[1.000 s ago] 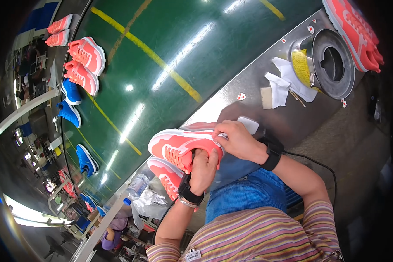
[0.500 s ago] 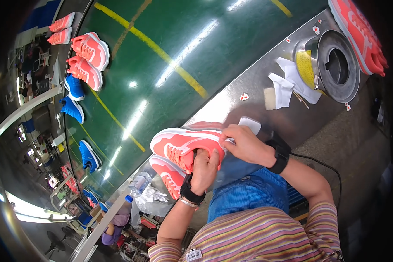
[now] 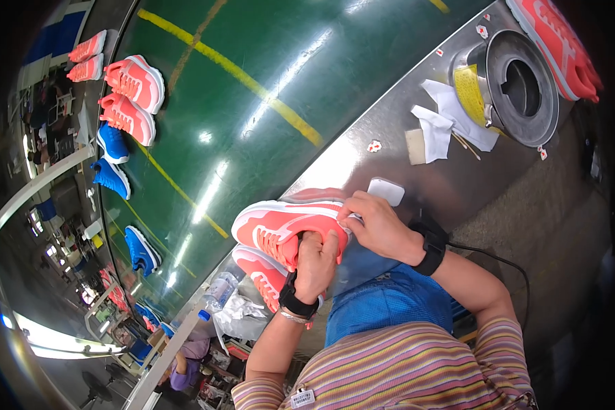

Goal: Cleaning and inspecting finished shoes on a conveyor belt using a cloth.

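A coral-pink sneaker with a white sole (image 3: 283,222) is held over the edge of the steel table (image 3: 362,157). My left hand (image 3: 318,263) grips it from below at the opening, fingers inside the collar. My right hand (image 3: 376,225) pinches the heel end of the sole. A second coral sneaker (image 3: 260,270) lies just below the first, partly hidden by my left wrist. A small white pad (image 3: 386,191) sits on the table behind my right hand.
A round metal pot (image 3: 516,89) with a yellow rag, white cloths (image 3: 444,119) and another coral shoe (image 3: 553,41) stand at the back right. The green conveyor belt (image 3: 239,102) carries coral and blue shoes (image 3: 119,143) on the left. A water bottle (image 3: 215,294) lies below.
The sneaker and both hands have shifted slightly right and down in view; my grips on it are the same.
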`<state>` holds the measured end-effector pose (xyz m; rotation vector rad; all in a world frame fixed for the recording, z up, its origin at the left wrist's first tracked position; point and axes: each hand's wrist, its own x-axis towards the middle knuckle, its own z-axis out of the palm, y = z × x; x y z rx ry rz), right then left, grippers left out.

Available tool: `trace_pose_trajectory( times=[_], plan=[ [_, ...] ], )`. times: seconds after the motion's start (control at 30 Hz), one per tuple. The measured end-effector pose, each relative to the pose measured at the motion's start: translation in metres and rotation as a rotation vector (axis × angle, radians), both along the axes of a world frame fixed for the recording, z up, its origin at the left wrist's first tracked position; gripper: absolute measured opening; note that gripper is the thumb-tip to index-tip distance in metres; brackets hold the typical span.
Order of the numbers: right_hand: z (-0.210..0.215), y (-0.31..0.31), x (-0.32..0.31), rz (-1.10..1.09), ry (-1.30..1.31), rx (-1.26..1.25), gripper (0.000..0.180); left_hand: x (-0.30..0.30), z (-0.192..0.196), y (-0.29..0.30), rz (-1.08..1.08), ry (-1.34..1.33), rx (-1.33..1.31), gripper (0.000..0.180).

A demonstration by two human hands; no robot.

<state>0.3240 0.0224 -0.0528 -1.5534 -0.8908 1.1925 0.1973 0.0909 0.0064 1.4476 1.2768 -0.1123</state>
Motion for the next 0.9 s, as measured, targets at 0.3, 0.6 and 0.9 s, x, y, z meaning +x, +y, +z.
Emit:
trace_pose_trajectory(
  times=[0.3, 0.6, 0.9],
  plan=[
    [0.008, -0.042, -0.040, -0.309, -0.011, -0.017, 0.007, -0.003, -0.001, 0.001, -0.079, 0.016, 0.075, 0.029],
    [0.006, -0.041, -0.055, -0.574, 0.042, 0.033, 0.011, -0.009, -0.008, 0.001, -0.036, -0.010, 0.056, 0.033],
    [0.009, -0.033, -0.058, -0.489, -0.086, 0.050, 0.010, -0.009, -0.007, 0.001, -0.106, -0.040, 0.148, 0.034]
  ],
)
